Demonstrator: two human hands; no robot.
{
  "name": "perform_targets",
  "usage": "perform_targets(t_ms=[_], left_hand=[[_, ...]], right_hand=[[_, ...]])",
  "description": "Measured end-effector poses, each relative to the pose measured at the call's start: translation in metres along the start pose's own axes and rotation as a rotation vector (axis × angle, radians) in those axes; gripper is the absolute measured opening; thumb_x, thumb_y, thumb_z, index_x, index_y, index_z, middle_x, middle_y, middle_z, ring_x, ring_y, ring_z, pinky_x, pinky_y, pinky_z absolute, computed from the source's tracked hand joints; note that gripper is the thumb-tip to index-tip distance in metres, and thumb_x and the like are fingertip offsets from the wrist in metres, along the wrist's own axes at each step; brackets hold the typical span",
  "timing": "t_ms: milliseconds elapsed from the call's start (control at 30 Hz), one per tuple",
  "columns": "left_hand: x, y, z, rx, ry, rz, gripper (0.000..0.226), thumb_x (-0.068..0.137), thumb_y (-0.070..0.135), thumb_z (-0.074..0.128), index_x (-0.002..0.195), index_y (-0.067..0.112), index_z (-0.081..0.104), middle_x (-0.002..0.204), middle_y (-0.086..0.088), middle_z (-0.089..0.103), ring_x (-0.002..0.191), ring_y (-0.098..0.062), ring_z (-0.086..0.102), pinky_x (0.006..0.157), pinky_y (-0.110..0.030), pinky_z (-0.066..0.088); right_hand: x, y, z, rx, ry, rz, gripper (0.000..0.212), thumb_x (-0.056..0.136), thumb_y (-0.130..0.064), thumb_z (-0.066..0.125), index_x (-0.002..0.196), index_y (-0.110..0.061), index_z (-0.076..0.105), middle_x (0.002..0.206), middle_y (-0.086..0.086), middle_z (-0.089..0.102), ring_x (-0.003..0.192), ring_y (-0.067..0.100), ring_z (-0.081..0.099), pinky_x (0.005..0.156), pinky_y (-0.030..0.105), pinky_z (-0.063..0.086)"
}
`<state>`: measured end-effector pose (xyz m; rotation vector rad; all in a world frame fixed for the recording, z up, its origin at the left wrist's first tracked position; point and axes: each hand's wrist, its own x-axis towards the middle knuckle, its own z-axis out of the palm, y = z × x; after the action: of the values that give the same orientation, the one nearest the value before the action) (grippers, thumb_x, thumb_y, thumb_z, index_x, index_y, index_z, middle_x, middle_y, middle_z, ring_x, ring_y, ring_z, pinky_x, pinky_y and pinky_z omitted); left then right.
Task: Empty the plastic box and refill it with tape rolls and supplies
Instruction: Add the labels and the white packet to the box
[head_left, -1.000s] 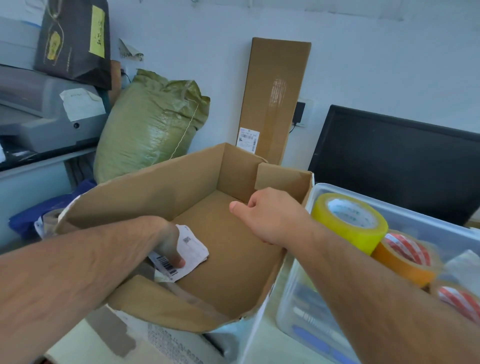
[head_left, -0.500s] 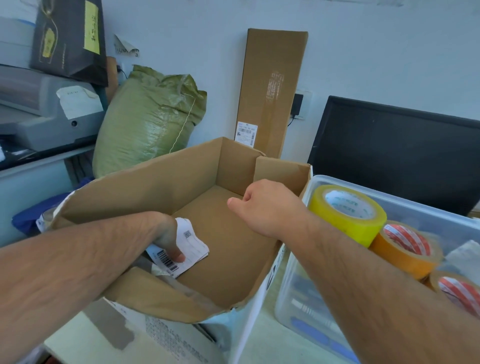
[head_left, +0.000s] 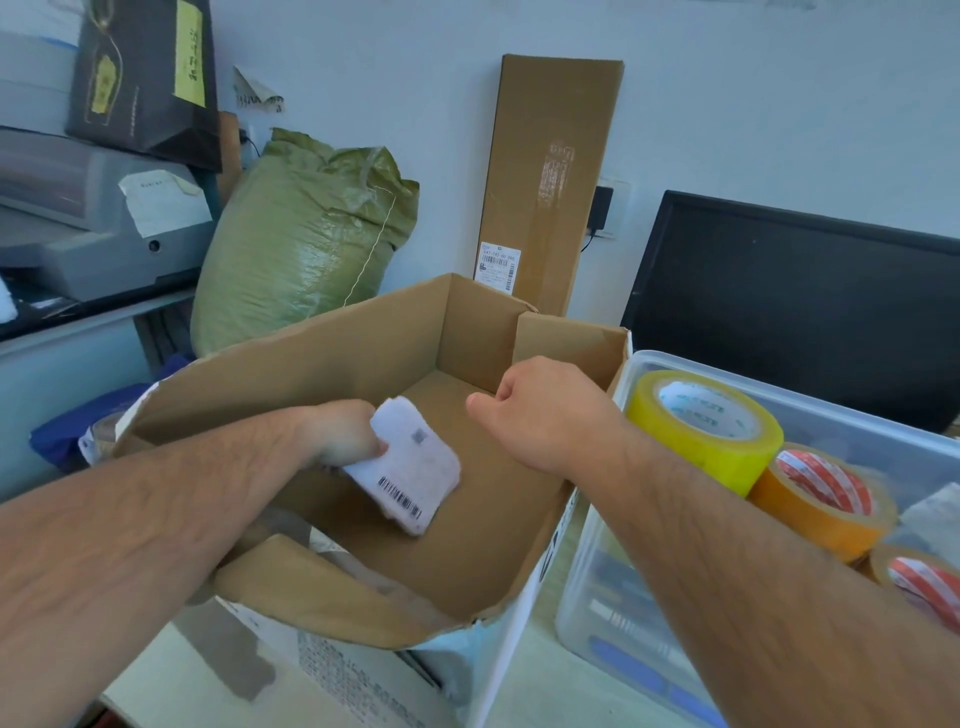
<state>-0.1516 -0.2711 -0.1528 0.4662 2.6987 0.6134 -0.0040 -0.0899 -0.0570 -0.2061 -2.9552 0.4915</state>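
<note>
Left hand (head_left: 343, 436) is gripping a label packet (head_left: 410, 467) inside the carton (head_left: 311, 374); right hand (head_left: 545, 415) is hovering curled, contents hidden. Plastic box (head_left: 852, 421) is sitting right, holding tape rolls (head_left: 701, 431). Packet is probably best lifted clear of flaps.

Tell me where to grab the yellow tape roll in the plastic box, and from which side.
I'd pinch the yellow tape roll through its wall: thumb in the open core, fingers on the outer band. Come from above and the left; it lies tilted on top with the core facing up, and the orange roll crowds its right side.
</note>
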Motion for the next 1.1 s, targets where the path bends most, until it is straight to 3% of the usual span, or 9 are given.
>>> perform_targets(t_ms=[67,167,333,400,500,633,733,933,1100], left_hand=[[-0.004,0.004,-0.006,-0.369,0.088,0.059,0.020,0.095,0.021,0.053,0.109,0.010,0.063,0.094,-0.021,0.069,0.071,-0.030,0.061,0.055,-0.032,0.043],[-0.023,0.019,-0.023,-0.788,0.153,0.164,0.022,0.099,0.023,0.053,0.119,0.022,0.062,0.114,-0.010,0.071,0.094,-0.031,0.064,0.067,-0.032,0.041],[-0.066,0.049,-0.045,-0.911,0.138,0.299,0.026,0.104,0.023,0.045,0.125,0.026,0.060,0.114,0.006,0.072,0.095,-0.015,0.065,0.071,-0.030,0.042],[-0.078,0.064,-0.047,-0.960,0.151,0.335,0.025,0.103,0.023,0.047,0.122,0.025,0.062,0.112,0.006,0.074,0.101,-0.019,0.068,0.081,-0.035,0.045],[-0.092,0.096,-0.044,-1.065,0.143,0.370,0.025,0.104,0.022,0.046,0.121,0.024,0.064,0.115,0.003,0.073,0.110,-0.023,0.067,0.101,-0.046,0.045],[-0.107,0.144,-0.035,-1.260,0.125,0.321,0.028,0.104,0.027,0.044,0.121,0.015,0.062,0.114,-0.006,0.073,0.101,-0.026,0.070,0.076,-0.039,0.059],[-0.115,0.178,-0.021,-1.190,0.122,0.322,0.027,0.103,0.034,0.045,0.115,0.018,0.063,0.107,-0.004,0.073,0.087,-0.022,0.071,0.056,-0.029,0.057],[-0.123,0.232,0.011,-0.976,0.112,0.439,0.039,0.103,0.046,0.037,0.100,0.020,0.066,0.082,0.001,0.073,0.067,-0.014,0.067,0.064,-0.029,0.053],[-0.114,0.259,0.041,-0.626,0.225,0.522,0.052,0.102,0.053,0.022,0.099,0.023,0.065,0.096,0.005,0.070,0.093,-0.013,0.062,0.076,-0.027,0.042]], right_hand=[[0.001,0.002,-0.001,0.069,0.048,0.031,0.043,0.096,-0.037,0.046,0.059,-0.016,0.042,0.056,-0.001,0.044,0.050,0.014,0.043,0.045,0.025,0.030],[0.003,0.004,-0.003,0.245,0.153,0.110,0.041,0.101,-0.045,0.038,0.079,-0.012,0.050,0.065,-0.002,0.047,0.055,0.012,0.044,0.048,0.027,0.029],[0.000,0.001,-0.018,0.503,0.110,0.200,0.069,0.099,-0.062,0.026,0.132,-0.008,0.055,0.116,0.009,0.066,0.098,0.024,0.063,0.080,0.034,0.050],[-0.008,-0.003,-0.026,0.686,0.067,0.197,0.063,0.100,-0.061,0.026,0.124,-0.015,0.062,0.108,0.009,0.071,0.092,0.027,0.070,0.084,0.044,0.060],[-0.023,-0.006,-0.040,0.800,0.105,0.187,0.046,0.105,-0.049,0.029,0.111,-0.017,0.061,0.095,0.010,0.072,0.064,0.023,0.070,0.056,0.033,0.061],[-0.039,0.009,-0.060,0.648,0.328,0.161,0.035,0.106,-0.037,0.030,0.086,-0.018,0.053,0.092,0.013,0.068,0.068,0.026,0.062,0.052,0.032,0.047],[-0.056,0.038,-0.080,0.534,0.401,0.190,0.031,0.103,-0.029,0.038,0.093,-0.009,0.059,0.094,0.015,0.070,0.080,0.032,0.066,0.068,0.045,0.055],[-0.098,0.100,-0.127,0.480,0.449,0.309,0.029,0.103,-0.032,0.047,0.102,-0.010,0.067,0.092,0.006,0.075,0.082,0.024,0.072,0.071,0.040,0.061],[-0.131,0.154,-0.146,0.699,0.615,0.491,0.019,0.104,-0.031,0.048,0.107,-0.021,0.064,0.094,-0.004,0.071,0.077,0.013,0.068,0.061,0.025,0.057]])
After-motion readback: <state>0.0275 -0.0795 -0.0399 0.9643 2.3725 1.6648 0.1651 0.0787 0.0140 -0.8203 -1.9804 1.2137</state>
